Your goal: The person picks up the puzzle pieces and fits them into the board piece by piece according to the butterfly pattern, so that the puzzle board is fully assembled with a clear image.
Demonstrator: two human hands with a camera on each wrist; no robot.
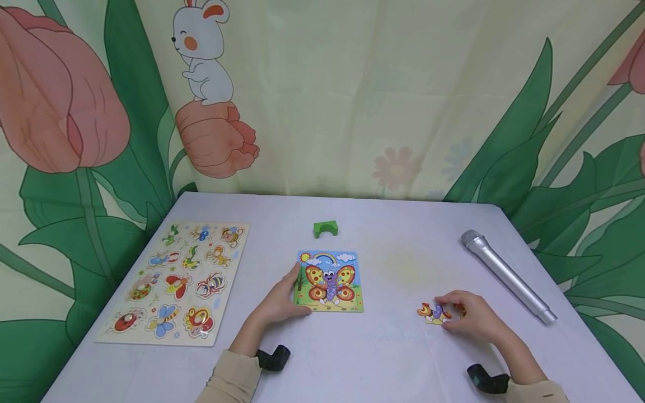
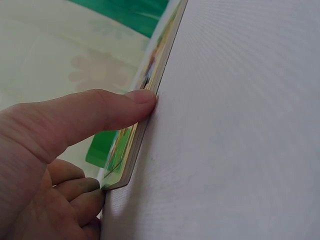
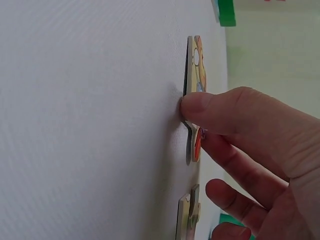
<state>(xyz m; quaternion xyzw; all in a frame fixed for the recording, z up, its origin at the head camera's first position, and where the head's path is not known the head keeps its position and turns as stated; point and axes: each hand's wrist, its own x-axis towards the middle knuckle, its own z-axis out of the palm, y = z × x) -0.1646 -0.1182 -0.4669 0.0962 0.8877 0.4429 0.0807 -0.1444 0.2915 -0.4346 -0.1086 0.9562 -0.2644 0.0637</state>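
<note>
A square butterfly puzzle board (image 1: 330,280) lies flat in the middle of the table. My left hand (image 1: 278,299) holds its lower left corner, thumb along the near edge and fingers at the left side. In the left wrist view the thumb presses the edge of the board (image 2: 131,150). To the right, my right hand (image 1: 468,316) pinches a small jigsaw puzzle piece (image 3: 195,75) between thumb and fingers, low over the cloth. Part of a colourful puzzle piece (image 1: 432,313) shows left of the fingertips. Another puzzle piece (image 3: 183,217) lies close by, partly cut off in the right wrist view.
A large insect peg board (image 1: 188,280) lies at the left. Behind the butterfly board stands a green arch block (image 1: 325,228). A silver microphone (image 1: 509,277) lies at the right. The white-clothed table (image 1: 393,358) ends at a curtain printed with tulips and a rabbit.
</note>
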